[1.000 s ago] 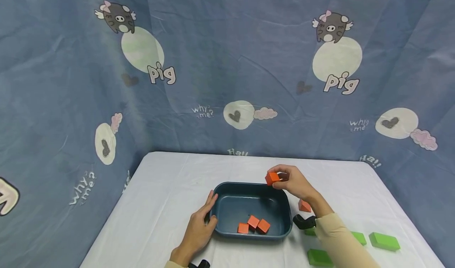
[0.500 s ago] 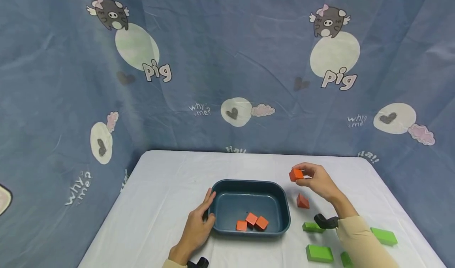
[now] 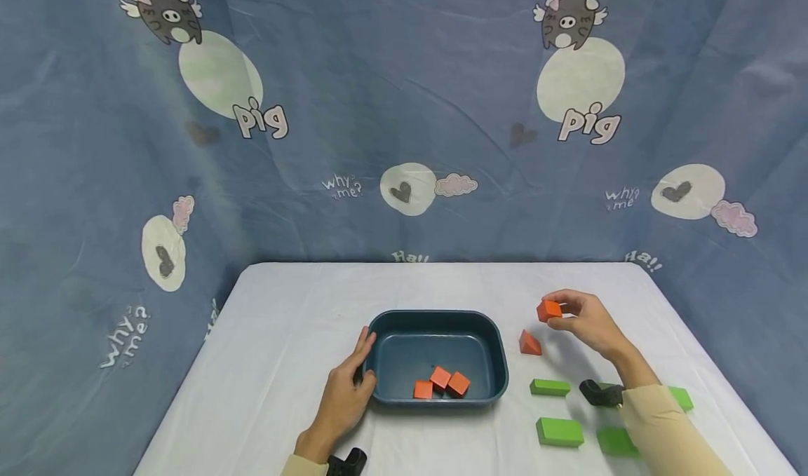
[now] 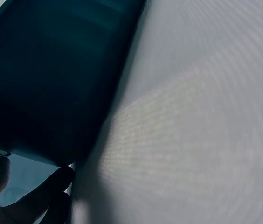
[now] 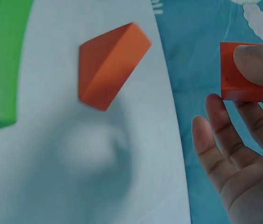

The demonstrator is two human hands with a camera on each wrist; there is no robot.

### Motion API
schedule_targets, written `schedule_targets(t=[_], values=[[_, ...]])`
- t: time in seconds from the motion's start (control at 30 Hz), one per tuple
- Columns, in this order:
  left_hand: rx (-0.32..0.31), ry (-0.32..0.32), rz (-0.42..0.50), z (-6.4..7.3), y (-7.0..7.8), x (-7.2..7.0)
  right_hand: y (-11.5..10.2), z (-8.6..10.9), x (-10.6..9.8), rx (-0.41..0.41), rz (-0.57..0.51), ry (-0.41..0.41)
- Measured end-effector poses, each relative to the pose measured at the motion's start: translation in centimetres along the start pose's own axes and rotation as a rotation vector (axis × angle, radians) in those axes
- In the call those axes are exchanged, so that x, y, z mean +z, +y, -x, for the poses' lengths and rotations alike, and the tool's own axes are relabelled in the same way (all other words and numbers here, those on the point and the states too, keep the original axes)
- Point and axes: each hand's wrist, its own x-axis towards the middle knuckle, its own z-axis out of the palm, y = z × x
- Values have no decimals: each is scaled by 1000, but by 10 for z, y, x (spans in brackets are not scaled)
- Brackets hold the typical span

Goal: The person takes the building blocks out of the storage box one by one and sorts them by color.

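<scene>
Currently, the thumb and fingers of a person's right hand are pinched on an orange cube; the right wrist view shows the thumb pressed against one face. The cube looks raised above the white-covered counter, not yet set down, well apart from the tray. Near it, closer to the person, a red-orange wedge rests on the counter, held by neither hand. The left hand touches the left end of a dark blue tray, its fingers fairly straight and the thumb spread away from them. Progress appears partial: three orange cubes lie clustered inside the tray, toward its near side, while the held cube and the wedge are outside it. Also outside, right of the tray, are at least four green blocks, some partly hidden by the right arm. Behind everything hangs a blue curtain printed with cartoon pigs.
</scene>
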Motion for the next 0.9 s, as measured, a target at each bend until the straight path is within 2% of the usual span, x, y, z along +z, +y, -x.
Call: schedule_targets(t=[0.2,0.37,0.6,0.9], values=[[1,-7,-7,0,-2,1,9,6,-6,36,50,12],[-4,-5,-6,0,-2,0,18,13,-8,51,46,20],[-8,-7,-6,-1,-1,-1,29,16,-2,43,31,16],[3,-8,-3,-1,-1,0,35,22,1,85,109,-14]])
